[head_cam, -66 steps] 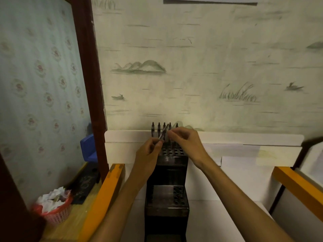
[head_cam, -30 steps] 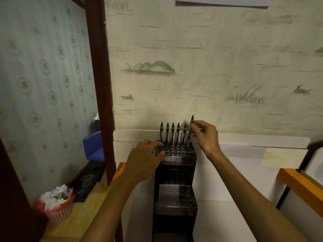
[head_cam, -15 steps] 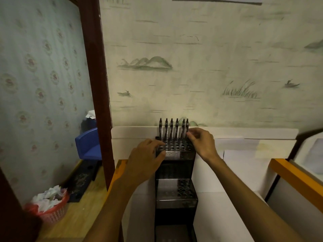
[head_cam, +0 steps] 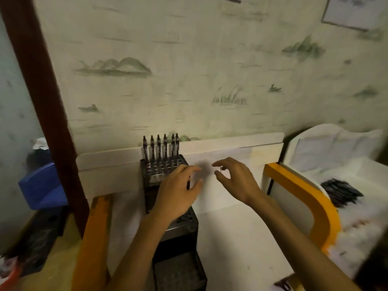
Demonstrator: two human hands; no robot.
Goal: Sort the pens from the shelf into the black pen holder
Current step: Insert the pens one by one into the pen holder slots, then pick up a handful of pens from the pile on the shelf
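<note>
The black pen holder, a stepped rack with rows of holes, stands on a white surface against the wall, and six pens stand upright in the back row of its top tier, side by side. The left hand rests over the front right corner of that top tier, fingers spread and only lightly bent, the fingertips reaching past the holder's right edge; it grips nothing, and whether the palm presses on the holder cannot be told through the blur. The right hand hangs in the air just to the right of the holder, apart from it and from the left hand, with thumb and fingers loosely curved toward each other and a gap between them; nothing is held in it. Farther right, past an orange rail, a heap of dark pens lies on a white shelf. A blue box sits at the left behind a dark post.
</note>
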